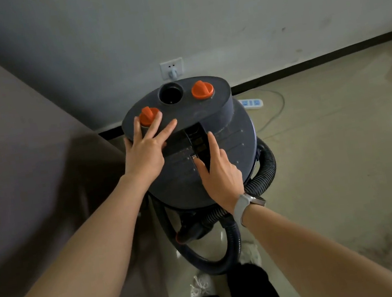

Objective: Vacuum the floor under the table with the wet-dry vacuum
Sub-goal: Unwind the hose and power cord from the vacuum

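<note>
A dark grey, drum-shaped wet-dry vacuum [203,152] stands on the glossy beige tiled floor [329,154] close to a grey-white wall [222,18], hard against the corner of a brown cabinet [26,147] on the person's left. Its raised top deck carries a round open port [171,93], dark inside with nothing visible in it, flanked by two orange plastic knobs [202,89]. A black ribbed hose [266,163] curls from the drum's right side down and around its base to the floor in front of the person's dark trouser legs [250,289].

The person's left hand [145,147] lies spread on the left edge of the top deck, fingers straight and fanned, the index and middle fingers either side of the nearer orange knob, the thumb hooked over the rim; it grips nothing. The right hand [221,172], with a pale-strapped smartwatch [244,204] at the wrist, rests on the lid with its index finger extended along the right side of the black recessed handle slot [198,143] and the thumb at the slot's near end; the other fingers are folded out of sight.

Behind the machine, a plug sits in a white wall socket [171,69], and a white power strip [251,102] lies on the floor by the black skirting board [303,62].
</note>
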A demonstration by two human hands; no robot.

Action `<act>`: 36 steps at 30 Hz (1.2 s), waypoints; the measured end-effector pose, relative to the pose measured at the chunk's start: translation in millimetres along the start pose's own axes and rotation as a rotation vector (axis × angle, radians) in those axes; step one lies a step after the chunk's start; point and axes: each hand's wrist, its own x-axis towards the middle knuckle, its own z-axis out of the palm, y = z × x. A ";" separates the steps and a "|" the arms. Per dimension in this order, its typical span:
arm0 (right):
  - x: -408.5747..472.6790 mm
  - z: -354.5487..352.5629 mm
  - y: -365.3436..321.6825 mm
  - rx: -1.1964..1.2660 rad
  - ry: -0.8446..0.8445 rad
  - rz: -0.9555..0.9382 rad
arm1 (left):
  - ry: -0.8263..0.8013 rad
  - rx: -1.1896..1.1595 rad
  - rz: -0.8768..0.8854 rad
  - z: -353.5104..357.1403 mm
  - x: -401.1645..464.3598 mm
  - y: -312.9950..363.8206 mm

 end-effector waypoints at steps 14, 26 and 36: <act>29.8 -16.4 17.2 0.185 -0.122 -0.213 | 0.227 -0.292 -0.205 25.0 -19.0 32.8; 11.8 -17.9 98.3 0.508 -0.062 0.580 | 0.075 -0.426 -0.343 119.5 -97.5 79.2; 33.2 -5.5 91.5 1.018 -0.104 0.901 | 0.035 -0.606 -0.476 139.7 -93.8 78.3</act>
